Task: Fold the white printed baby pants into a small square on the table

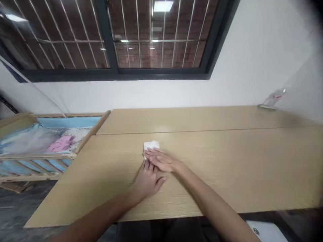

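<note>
A small white folded tissue lies flat on the pale wooden tabletop, a little left of the middle. My right hand rests on the tissue's lower part, palm down with its fingers stretched out flat. Just below, my left hand lies on the wood, thumb held apart to the right. Its fingertips reach the tissue's near edge and are partly covered by my right hand. The tissue's lower part is hidden under the fingers.
A seam runs across the tabletop toward the back. On the far right by the wall a clear plastic bottle leans. At left stands a wooden crib with blue bedding and a pink cloth. Beyond the table is a barred window.
</note>
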`<action>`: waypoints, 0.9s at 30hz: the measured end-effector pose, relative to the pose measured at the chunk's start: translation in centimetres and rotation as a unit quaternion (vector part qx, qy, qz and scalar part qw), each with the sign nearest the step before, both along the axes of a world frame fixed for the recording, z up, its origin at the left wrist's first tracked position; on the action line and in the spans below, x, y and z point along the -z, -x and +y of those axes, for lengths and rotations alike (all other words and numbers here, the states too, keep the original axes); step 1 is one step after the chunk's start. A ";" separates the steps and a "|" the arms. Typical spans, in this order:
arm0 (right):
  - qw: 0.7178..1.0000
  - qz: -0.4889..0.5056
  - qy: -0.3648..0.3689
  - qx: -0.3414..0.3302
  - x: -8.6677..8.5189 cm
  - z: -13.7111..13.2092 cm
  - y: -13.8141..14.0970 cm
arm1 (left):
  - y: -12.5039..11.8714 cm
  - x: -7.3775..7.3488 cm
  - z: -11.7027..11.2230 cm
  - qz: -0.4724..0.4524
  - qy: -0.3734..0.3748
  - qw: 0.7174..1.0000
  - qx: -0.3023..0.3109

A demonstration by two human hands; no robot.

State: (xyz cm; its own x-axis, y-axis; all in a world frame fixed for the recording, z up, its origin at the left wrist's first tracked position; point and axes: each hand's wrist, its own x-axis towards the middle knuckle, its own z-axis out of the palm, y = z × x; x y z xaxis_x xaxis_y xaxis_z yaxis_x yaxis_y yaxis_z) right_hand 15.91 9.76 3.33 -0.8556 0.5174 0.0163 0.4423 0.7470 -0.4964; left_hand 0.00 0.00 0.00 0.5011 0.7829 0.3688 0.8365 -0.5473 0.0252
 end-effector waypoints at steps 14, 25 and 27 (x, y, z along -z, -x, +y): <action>0.976 0.138 0.006 0.168 2.5 5.1 -1.3 | 1.2 -1.4 1.4 -0.086 0.011 0.996 -0.025; 0.883 0.362 0.048 0.294 3.6 5.1 -1.3 | 4.6 -1.7 5.8 -0.135 0.091 0.960 -0.227; 0.887 0.359 0.070 0.281 3.4 4.7 -0.9 | 4.4 -1.5 6.2 -0.147 0.107 0.960 -0.212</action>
State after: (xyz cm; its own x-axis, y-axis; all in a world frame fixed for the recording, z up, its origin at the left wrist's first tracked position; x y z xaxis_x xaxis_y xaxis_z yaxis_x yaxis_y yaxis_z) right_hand 16.81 14.46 -0.07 -0.2563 0.8993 0.3544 0.2577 0.4170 -0.8716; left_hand -4.36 6.19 1.46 0.0200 0.9670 0.2541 0.9229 -0.1156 0.3673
